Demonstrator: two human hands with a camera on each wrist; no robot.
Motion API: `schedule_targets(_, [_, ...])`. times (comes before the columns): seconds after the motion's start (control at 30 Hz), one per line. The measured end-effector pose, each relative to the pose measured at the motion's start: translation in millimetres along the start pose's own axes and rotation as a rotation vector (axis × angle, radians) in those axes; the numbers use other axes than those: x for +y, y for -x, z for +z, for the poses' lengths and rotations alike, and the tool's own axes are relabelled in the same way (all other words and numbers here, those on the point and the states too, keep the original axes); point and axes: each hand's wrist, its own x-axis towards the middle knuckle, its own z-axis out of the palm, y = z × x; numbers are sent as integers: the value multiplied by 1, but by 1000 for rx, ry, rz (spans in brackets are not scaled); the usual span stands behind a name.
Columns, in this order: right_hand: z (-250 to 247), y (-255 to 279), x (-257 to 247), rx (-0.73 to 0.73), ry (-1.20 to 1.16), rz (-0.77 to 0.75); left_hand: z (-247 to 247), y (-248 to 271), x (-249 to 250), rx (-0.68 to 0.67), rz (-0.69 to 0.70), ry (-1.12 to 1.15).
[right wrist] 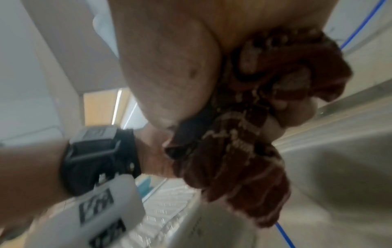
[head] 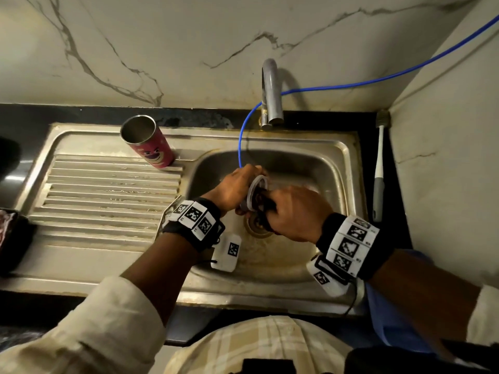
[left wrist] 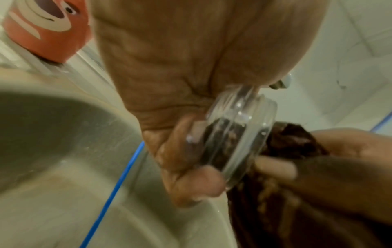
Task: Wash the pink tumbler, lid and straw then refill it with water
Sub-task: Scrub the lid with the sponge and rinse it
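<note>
Over the sink basin [head: 332, 168] my left hand [head: 237, 187] grips the clear round lid [head: 256, 188] on edge; the left wrist view shows the lid [left wrist: 239, 134] pinched between thumb and fingers. My right hand [head: 294, 211] holds a dark brown soapy scrubbing cloth [head: 263, 209] pressed against the lid's inner face; the cloth [right wrist: 244, 142] hangs wet from that hand. The pink tumbler [head: 148, 143] with a bear face stands open and upright on the drainboard's back corner, also in the left wrist view [left wrist: 46, 31]. No straw is visible.
A chrome tap [head: 271, 93] rises behind the basin, with a thin blue hose [head: 243, 136] dropping into it. A white and grey brush [head: 379, 168] lies on the black counter at right. The ribbed drainboard [head: 108, 195] is at left; the drain [head: 255, 225] sits under my hands.
</note>
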Motion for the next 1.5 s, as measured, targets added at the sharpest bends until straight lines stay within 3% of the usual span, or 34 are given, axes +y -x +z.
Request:
schedule_targets(0.13, [-26,-6,-3,-230,-664,164,3,8,0,61,58,143])
schedule_targets(0.23, [-29,0,-18,-280,-1381,389,1,15,-1,138,137,257])
schedule_targets(0.3, [-20,0,-26,-244,-1754,407,3,15,-5,181,197,351])
schedule_targets(0.4, [-8,-13,-31,-96,-1910,448,9,22,-6,277,64,537])
schedule_targets(0.5, [2,-19,-26,-45,-1945,442,25,25,-11,229,102,478])
schedule_targets(0.6, [4,-10,-19,-57,-1884,468,22,25,-3,259,111,508])
schedule_targets(0.67, [-3,-5,-16,-92,-1673,447,14,20,-4,197,185,426])
schedule_targets(0.83, [-29,-3,-6,-233,-533,114,2,10,-10,114,194,290])
schedule_targets(0.9, [-27,-5,-4,-125,-124,56,0,8,-12,158,178,255])
schedule_targets(0.97, [-22,-6,-2,38,102,51,-3,5,-14,173,153,207])
schedule_targets(1.03, [-16,-6,0,104,183,-3,-8,3,-18,126,96,223])
schedule_targets(1.13, [-13,3,5,231,83,-76,-14,8,-16,58,-29,349])
schedule_targets(1.27, [-11,19,4,484,-142,-44,-7,12,-18,254,-49,249])
schedule_targets(1.37, [-11,16,-9,529,-264,-20,7,8,-19,259,59,202])
schedule_targets(1.5, [-13,3,-16,546,-194,47,25,7,-16,261,274,225])
